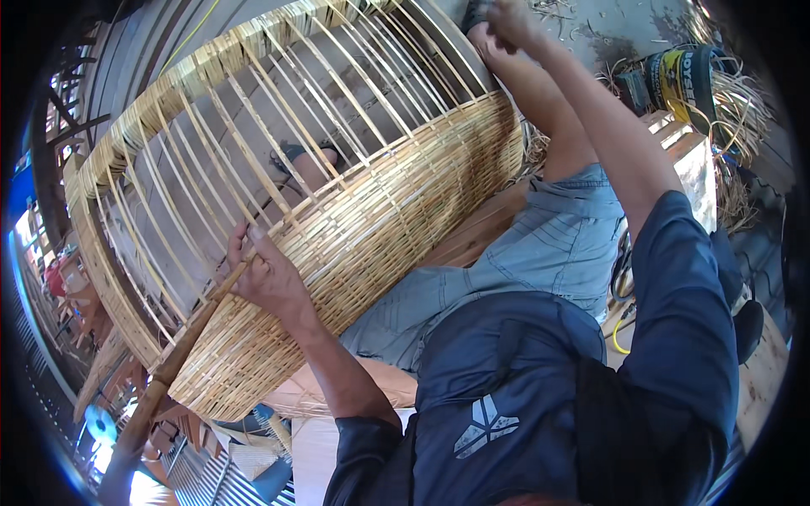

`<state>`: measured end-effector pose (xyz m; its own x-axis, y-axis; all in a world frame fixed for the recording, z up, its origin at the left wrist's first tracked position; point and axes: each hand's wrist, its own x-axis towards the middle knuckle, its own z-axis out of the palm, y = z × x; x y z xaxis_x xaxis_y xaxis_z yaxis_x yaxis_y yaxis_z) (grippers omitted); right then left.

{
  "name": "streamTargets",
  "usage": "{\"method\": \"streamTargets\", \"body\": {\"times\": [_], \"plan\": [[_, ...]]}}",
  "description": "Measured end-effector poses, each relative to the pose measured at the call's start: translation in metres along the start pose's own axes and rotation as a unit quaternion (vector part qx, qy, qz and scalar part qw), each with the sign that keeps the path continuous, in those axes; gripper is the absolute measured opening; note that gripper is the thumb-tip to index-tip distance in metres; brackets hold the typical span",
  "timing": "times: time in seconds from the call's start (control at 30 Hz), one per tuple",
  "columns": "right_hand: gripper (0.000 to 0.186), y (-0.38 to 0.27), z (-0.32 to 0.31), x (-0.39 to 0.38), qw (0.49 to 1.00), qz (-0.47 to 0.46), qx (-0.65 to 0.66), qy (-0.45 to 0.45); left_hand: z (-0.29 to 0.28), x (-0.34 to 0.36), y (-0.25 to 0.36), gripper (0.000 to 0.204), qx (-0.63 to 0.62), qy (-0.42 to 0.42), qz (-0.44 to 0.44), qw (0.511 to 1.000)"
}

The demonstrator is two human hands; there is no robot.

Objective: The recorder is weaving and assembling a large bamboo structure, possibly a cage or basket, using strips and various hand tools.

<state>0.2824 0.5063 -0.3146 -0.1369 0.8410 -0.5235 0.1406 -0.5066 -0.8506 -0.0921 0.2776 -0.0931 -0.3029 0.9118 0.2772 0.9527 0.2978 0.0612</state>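
Note:
A long, curved wicker panel of tan cane (396, 198) lies across my lap, part of a large wooden-framed piece. Thin upright canes (333, 80) run from its weave to a wrapped far rail (152, 105). At the top edge of the weave, left of centre, my left hand (272, 282) has its fingers bent among the uprights, with thumb and forefinger pointing up. What they pinch is too fine to make out. Far out at the top right, my right hand (513, 27) is closed beyond the panel's right end; its grip is hidden.
A brown pole (156, 388) slants up from the lower left to the panel. At the right stand a dark bucket with a yellow label (682, 80) and loose cane strips (742, 105). A wooden side frame (110, 261) bounds the left end. My bent knee is by the right end.

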Motion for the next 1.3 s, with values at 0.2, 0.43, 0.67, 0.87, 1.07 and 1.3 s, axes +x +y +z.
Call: {"method": "streamTargets", "body": {"times": [0.2, 0.43, 0.67, 0.87, 1.07, 1.3], "plan": [[0.029, 0.052, 0.000, -0.007, 0.840, 0.086, -0.527, -0.096, 0.001, 0.001, 0.000, 0.029, -0.004, -0.001, 0.001, 1.000], [0.032, 0.015, 0.009, -0.037, 0.873, -0.141, -0.468, -0.007, 0.000, 0.000, 0.000, 0.030, -0.001, 0.002, -0.001, 1.000], [0.041, -0.001, 0.052, -0.016, 0.938, 0.006, -0.295, -0.184, 0.003, 0.001, -0.004, 0.031, 0.004, -0.006, -0.010, 1.000], [0.037, -0.024, 0.084, -0.040, 0.695, -0.444, -0.357, -0.438, -0.003, 0.002, -0.003, 0.023, -0.025, 0.020, 0.011, 0.999], [0.039, -0.057, 0.110, -0.077, 0.695, -0.461, -0.519, -0.188, -0.009, 0.004, -0.003, 0.020, 0.025, 0.043, 0.075, 0.996], [0.024, -0.111, 0.148, -0.126, 0.976, -0.062, -0.150, -0.144, -0.010, -0.003, -0.009, 0.019, 0.084, -0.008, -0.019, 0.996]]}}
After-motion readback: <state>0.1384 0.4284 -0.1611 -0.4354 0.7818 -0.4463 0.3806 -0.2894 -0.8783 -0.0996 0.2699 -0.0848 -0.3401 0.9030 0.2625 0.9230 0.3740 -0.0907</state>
